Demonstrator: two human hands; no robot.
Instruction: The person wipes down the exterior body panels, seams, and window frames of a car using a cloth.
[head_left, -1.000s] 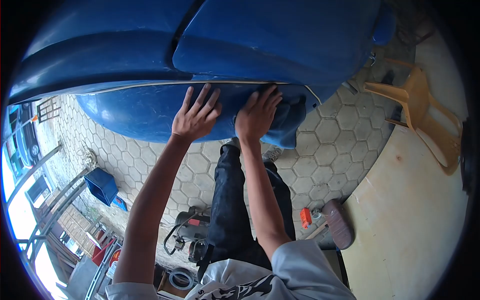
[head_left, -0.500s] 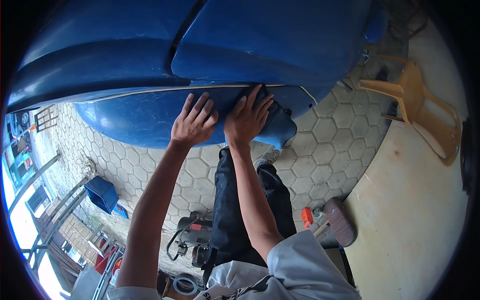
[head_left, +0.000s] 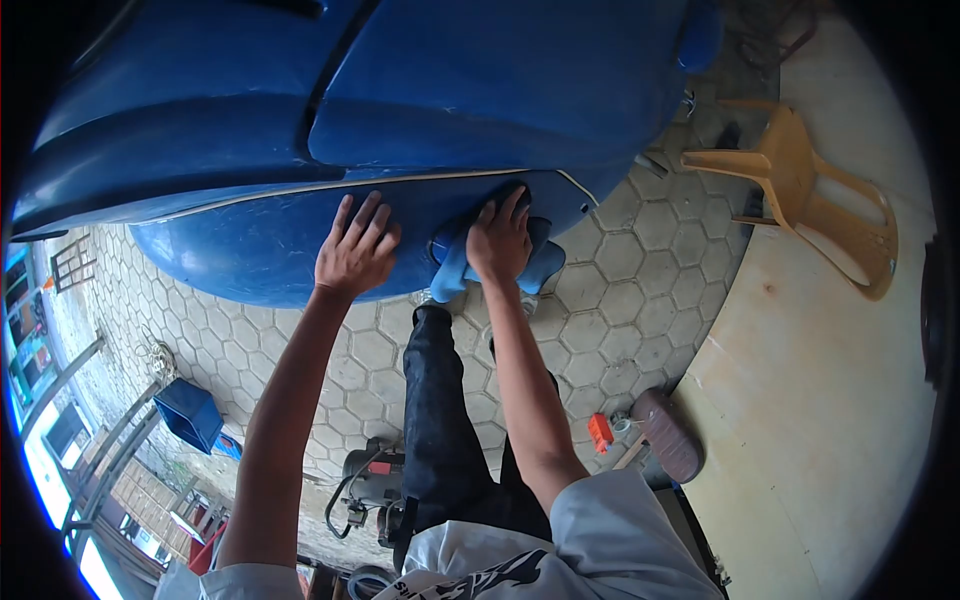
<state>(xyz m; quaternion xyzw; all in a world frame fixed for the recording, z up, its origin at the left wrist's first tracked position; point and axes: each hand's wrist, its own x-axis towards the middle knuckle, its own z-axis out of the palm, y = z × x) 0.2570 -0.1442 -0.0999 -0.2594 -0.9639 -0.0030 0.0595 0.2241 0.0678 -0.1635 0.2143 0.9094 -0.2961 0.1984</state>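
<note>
A large glossy blue vehicle body (head_left: 450, 90) fills the top of the view. Below its side runs a rounded blue fender (head_left: 230, 250), with a thin pale strip (head_left: 400, 182) along the seam between them. My left hand (head_left: 358, 250) rests on the fender, fingers spread, holding nothing. To its right, my right hand (head_left: 500, 245) presses a blue cloth (head_left: 455, 268) against the fender, its fingers over the bunched fabric. Light blue edges of the cloth hang on both sides of that hand; the part under the palm is hidden.
An orange plastic chair (head_left: 790, 175) lies tipped at the right by a pale wooden board (head_left: 800, 400). A compressor-like machine (head_left: 375, 475) stands beside my legs. On the hexagonal paving (head_left: 600, 290) are a blue bin (head_left: 190, 412), an orange object (head_left: 600, 432) and a brown padded seat (head_left: 668, 435).
My right hand has shifted slightly right and down relative to the fender, and the cloth now spreads out on both sides of it. My left hand stays on the fender. The view has shifted.
</note>
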